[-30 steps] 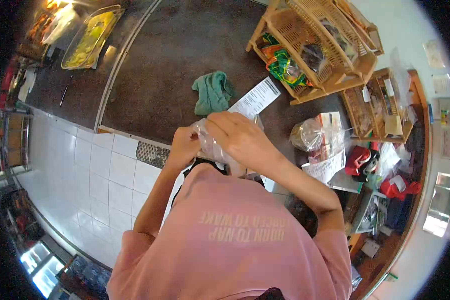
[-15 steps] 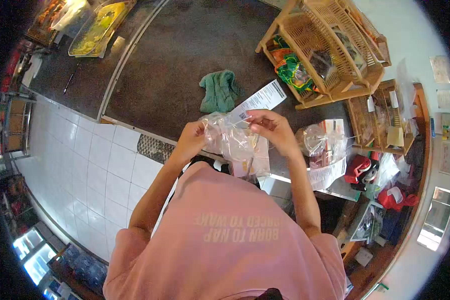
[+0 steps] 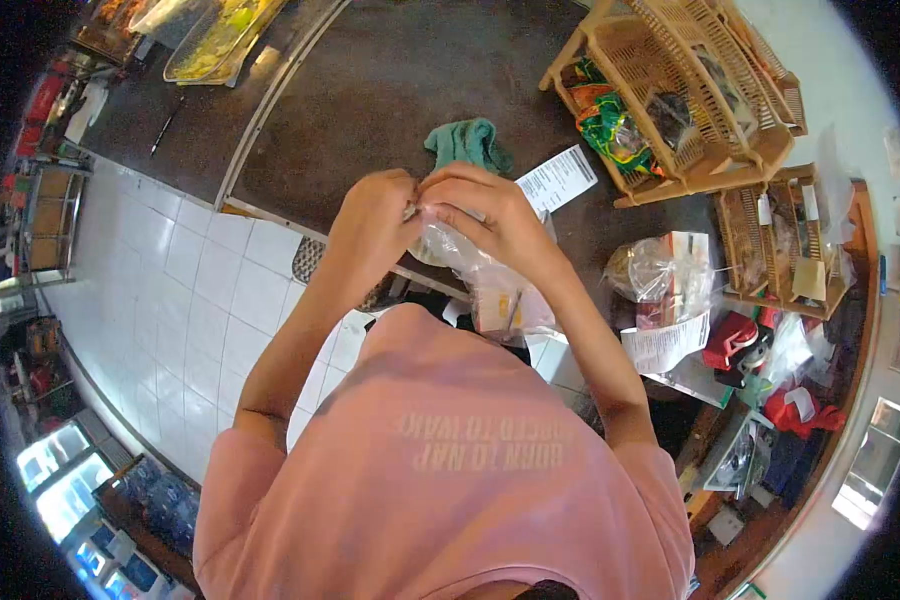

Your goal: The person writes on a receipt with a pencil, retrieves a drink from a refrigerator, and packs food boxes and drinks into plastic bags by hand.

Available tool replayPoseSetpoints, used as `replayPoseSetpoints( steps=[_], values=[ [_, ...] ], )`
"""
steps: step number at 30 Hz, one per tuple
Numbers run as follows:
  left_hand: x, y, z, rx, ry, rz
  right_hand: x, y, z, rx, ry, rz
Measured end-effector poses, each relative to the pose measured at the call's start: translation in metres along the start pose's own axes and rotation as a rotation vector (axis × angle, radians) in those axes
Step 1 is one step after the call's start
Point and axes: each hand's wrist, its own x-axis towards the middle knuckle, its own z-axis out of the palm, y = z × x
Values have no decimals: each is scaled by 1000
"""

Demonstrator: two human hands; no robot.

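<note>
My left hand [image 3: 378, 222] and my right hand [image 3: 485, 215] meet at the front edge of the dark counter. Both have closed fingers pinching the gathered top of a clear plastic bag [image 3: 445, 250]. The bag hangs down to the right, over a pale printed packet [image 3: 500, 300]. Just behind my hands lies a crumpled green cloth [image 3: 467, 142], partly hidden by them. Beside it a white printed slip [image 3: 560, 180] rests on the counter. Farther right stands another clear tied bag [image 3: 642, 270] with a printed paper [image 3: 665, 345] in front of it.
A tiered wicker rack [image 3: 680, 110] with packets stands at the back right, and a smaller rack [image 3: 780, 240] is beside it. Red tape dispensers [image 3: 732, 338] are at the right. A tray of yellow-green food [image 3: 220, 40] and a pen [image 3: 167, 125] are at the left.
My hands were apart half a second ago with the bag spread between them. They have come together at its top and moved up over the counter's edge.
</note>
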Motion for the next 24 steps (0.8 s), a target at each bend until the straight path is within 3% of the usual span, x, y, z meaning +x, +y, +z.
replayPoseSetpoints(
  steps=[2,5,8,10,14,18,24],
  values=[
    [-3,-9,-2,-19,25,72,0,6,0,76,-32,6],
    [-6,-13,-3,-174,-3,0,-4,15,1,195,-47,151],
    [-12,-18,9,-192,186,138,-9,27,3,353,38,304],
    [-17,-26,29,-506,235,32,-13,36,4,383,84,302],
    [-24,-27,61,-1078,295,-280,-15,31,10,525,203,495],
    [-25,-30,73,-1060,414,-249,-17,35,11,456,214,490],
    [-23,-26,69,-1044,415,-293,-14,35,9,261,151,481]
  ],
)
